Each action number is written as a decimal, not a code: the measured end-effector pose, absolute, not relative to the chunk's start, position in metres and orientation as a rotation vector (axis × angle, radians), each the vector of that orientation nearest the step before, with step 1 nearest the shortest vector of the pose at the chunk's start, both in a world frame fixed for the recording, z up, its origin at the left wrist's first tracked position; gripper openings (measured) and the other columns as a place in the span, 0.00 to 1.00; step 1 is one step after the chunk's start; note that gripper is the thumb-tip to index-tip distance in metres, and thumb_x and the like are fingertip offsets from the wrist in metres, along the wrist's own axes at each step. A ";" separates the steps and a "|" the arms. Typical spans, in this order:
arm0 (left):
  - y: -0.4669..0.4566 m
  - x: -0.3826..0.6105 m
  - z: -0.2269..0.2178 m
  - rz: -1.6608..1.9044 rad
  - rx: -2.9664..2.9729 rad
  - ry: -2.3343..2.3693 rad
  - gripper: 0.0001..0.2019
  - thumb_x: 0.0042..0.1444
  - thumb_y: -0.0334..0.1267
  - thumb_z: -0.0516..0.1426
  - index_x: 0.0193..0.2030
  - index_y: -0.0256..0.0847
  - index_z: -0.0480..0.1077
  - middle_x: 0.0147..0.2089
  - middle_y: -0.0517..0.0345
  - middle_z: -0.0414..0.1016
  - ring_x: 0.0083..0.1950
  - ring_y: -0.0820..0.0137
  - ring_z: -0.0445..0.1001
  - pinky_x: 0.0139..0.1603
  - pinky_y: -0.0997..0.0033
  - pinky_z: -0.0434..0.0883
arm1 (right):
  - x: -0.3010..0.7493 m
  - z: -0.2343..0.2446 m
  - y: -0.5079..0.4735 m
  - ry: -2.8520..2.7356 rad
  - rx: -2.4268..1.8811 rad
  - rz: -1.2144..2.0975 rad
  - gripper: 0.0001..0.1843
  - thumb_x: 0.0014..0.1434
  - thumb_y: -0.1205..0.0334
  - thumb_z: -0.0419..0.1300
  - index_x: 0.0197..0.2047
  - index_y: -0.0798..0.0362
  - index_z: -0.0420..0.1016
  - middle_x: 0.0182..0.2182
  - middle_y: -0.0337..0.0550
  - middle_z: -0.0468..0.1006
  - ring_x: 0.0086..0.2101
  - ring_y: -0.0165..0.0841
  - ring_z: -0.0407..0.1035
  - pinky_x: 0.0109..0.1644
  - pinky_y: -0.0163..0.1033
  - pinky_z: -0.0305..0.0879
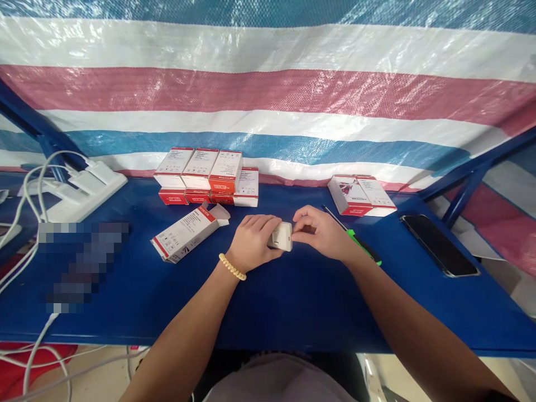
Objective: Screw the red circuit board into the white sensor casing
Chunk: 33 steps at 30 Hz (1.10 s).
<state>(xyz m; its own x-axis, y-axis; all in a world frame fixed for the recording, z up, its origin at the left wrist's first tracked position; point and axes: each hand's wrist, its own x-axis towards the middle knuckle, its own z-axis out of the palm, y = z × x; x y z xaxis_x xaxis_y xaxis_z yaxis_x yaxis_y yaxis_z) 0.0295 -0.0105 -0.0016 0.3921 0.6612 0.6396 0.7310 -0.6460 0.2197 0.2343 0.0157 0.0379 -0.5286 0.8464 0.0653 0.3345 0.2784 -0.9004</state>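
Head view: both hands meet at the middle of the blue table point(293, 301), holding a small white plastic device point(281, 236) between them, just above or on the tabletop; which of the two cannot be told. Left hand point(252, 242), with a pale bead bracelet point(232, 267) at the wrist, has its fingers curled together around the left side of the device, knuckles up. Right hand point(319, 233) pinches the device's right edge, thumb and forefinger closed on it, remaining fingers folded under. Just left of the left hand lies an open white-and-red carton point(186, 234) on its side, end flap standing open toward the hands. Behind it, near the back edge of the table, a stack of like cartons point(208, 176), two layers, lying flat and touching one another. To the right of the hands, at the back, two more cartons point(362, 195) side by side. A green-handled screwdriver point(354, 237) lies partly under the right wrist, shaft pointing away toward the back. Further right, a dark phone point(439, 244) lies face up, well apart from the hands. At far left, a white power strip point(86, 190) with white cables point(33, 184) plugged in. A striped woven tarp point(268, 95) hangs behind the table.
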 end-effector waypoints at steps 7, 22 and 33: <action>-0.012 0.031 -0.001 -1.249 -2.648 -1.271 0.26 0.46 0.43 0.64 0.51 0.38 0.66 0.48 0.47 0.77 0.49 0.59 0.77 0.49 0.59 0.72 | 0.236 0.010 0.022 -1.680 -0.939 1.504 0.24 0.44 0.53 0.73 0.37 0.53 0.66 0.26 0.37 0.75 0.26 0.28 0.68 0.31 0.34 0.64; -0.020 0.041 0.005 -1.670 -2.746 -1.652 0.32 0.40 0.46 0.69 0.51 0.41 0.66 0.47 0.54 0.77 0.44 0.65 0.77 0.46 0.64 0.75 | 0.219 0.003 0.018 -1.274 -0.810 1.728 0.28 0.38 0.46 0.75 0.27 0.55 0.64 0.17 0.31 0.62 0.17 0.20 0.53 0.19 0.27 0.47; -0.016 0.032 0.008 -1.741 -2.585 -1.874 0.32 0.39 0.48 0.69 0.51 0.40 0.67 0.44 0.54 0.78 0.42 0.64 0.78 0.43 0.65 0.77 | 0.340 0.019 0.004 -1.625 -1.580 0.357 0.22 0.51 0.40 0.61 0.32 0.53 0.73 0.27 0.44 0.74 0.27 0.33 0.67 0.35 0.40 0.66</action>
<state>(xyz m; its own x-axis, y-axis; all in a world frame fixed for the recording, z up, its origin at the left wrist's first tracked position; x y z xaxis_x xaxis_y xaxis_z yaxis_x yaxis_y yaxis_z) 0.0319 -0.0160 0.0081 0.0697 0.9160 0.3951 0.4612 -0.3808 0.8014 0.3398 0.0044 0.0192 0.1259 0.9273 0.3526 0.6942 0.1716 -0.6990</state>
